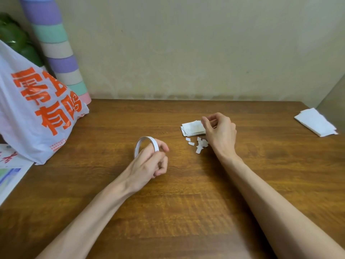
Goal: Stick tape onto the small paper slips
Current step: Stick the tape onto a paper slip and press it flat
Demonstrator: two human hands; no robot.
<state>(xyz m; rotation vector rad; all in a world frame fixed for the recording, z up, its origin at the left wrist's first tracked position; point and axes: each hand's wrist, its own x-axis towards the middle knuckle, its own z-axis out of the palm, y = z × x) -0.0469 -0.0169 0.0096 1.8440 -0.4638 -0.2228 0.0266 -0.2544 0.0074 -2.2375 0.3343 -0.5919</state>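
Note:
My left hand (149,163) grips a thin white tape roll (144,142) upright near the middle of the wooden table (186,212), thumb over its rim. To the right lies a small stack of paper slips (192,128). My right hand (220,131) hovers at the stack's right edge, its thumb and fingers pinched together over the top slip; what they pinch is too small to make out. Several small white tape or backing scraps (198,143) lie scattered just in front of the stack.
A white plastic bag (35,109) with orange print stands at the left, with a striped pastel roll (57,49) leaning on the wall behind it. Printed papers (11,171) lie at the left edge. A white paper pile (316,124) sits at the far right.

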